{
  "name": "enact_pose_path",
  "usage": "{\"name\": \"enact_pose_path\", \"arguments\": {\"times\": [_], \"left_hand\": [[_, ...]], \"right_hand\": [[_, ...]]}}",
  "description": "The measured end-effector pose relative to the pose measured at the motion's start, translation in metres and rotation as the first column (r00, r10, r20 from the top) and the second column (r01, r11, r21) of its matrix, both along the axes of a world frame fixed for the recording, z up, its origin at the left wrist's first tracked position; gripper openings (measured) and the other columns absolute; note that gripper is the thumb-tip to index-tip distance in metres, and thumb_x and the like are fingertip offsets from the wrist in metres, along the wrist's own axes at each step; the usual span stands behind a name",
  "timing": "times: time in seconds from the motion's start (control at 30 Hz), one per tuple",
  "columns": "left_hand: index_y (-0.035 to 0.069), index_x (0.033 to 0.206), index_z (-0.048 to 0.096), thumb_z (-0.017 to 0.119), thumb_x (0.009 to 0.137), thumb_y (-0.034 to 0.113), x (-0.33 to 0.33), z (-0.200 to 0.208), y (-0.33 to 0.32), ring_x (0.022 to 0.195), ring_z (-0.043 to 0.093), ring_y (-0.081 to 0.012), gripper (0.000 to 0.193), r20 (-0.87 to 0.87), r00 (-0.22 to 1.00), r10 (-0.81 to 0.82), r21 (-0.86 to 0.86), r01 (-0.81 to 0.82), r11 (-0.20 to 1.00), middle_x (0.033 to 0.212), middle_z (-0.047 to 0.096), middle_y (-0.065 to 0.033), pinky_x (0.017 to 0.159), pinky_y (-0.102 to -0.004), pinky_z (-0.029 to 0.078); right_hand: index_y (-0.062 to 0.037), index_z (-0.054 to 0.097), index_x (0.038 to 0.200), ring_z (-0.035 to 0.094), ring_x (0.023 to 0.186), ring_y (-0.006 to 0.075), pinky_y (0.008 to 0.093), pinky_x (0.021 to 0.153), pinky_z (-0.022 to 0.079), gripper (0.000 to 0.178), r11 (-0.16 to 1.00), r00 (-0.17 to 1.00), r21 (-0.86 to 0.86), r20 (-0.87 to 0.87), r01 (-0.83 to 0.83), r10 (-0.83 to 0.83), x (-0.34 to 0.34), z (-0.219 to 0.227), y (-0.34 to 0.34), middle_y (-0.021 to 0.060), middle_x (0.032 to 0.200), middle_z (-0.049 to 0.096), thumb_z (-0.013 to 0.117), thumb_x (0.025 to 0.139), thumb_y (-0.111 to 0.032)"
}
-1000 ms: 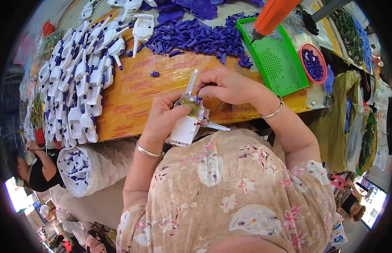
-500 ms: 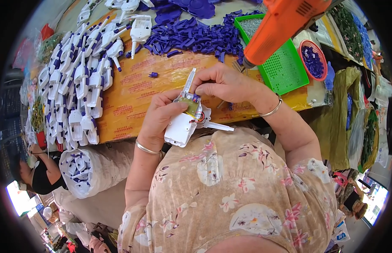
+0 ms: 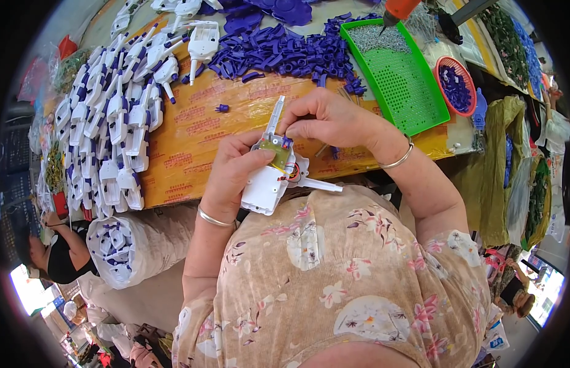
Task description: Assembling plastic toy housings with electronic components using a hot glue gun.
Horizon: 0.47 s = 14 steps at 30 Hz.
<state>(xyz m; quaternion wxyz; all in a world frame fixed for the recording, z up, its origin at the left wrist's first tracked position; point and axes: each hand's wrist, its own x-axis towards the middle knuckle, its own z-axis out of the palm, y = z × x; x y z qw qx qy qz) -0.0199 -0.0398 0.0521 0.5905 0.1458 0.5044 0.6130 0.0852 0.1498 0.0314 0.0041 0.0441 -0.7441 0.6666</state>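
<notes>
My left hand (image 3: 231, 168) grips an open white plastic housing (image 3: 260, 194) above the table's near edge, its thumb lying on the circuit board (image 3: 279, 157) inside. Red and dark wires (image 3: 293, 173) curl beside the board. One long white arm of the housing points away from me and another points right. Where the far arm meets the body sits a small purple part (image 3: 286, 143). My right hand (image 3: 325, 122) is pinched close against the far arm; whatever its fingertips hold is too small or hidden to make out.
White housings with purple parts (image 3: 116, 116) are heaped at left, and a white sack (image 3: 113, 273) holds more below. Loose purple pieces (image 3: 285, 55) lie at the back. A green tray (image 3: 413, 101) of screws and a red basket (image 3: 455, 67) stand at right. An orange power screwdriver (image 3: 400, 8) hangs at top right.
The orange power screwdriver has swung up and away to the upper right, uncovering the green tray. My hands and the housing have barely shifted.
</notes>
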Motion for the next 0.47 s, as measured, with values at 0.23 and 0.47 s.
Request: {"name": "enact_pose_path", "arguments": {"times": [0.23, 0.47], "left_hand": [[-0.005, 0.107, 0.06, 0.056, 0.082, 0.003, 0.003, -0.008, 0.0, 0.071, 0.065, -0.013, 0.026, -0.128, 0.989, 0.07, 0.055, -0.063, 0.996, 0.088, 0.067, -0.0105, 0.064, -0.0252, 0.054], [-0.004, 0.109, 0.059, 0.055, 0.08, 0.003, -0.005, -0.017, 0.0, 0.073, 0.066, -0.0149, 0.03, -0.131, 0.986, 0.106, 0.045, -0.101, 0.994, 0.09, 0.067, -0.013, 0.067, -0.0257, 0.054]], "right_hand": [[0.0017, 0.064, 0.092, 0.056, 0.078, 0.0081, 0.022, 0.071, 0.045, 0.011, 0.986, 0.988, 0.096, -0.085, 0.136, -0.128, 0.003, 0.002, -0.007, 0.0022, 0.083, 0.063, 0.059, 0.083, 0.0], [-0.0009, 0.061, 0.103, 0.056, 0.081, 0.0086, 0.0239, 0.075, 0.046, 0.018, 0.872, 0.873, -0.027, -0.011, 0.488, -0.488, 0.005, -0.001, -0.015, 0.003, 0.085, 0.062, 0.056, 0.086, -0.002]]}}
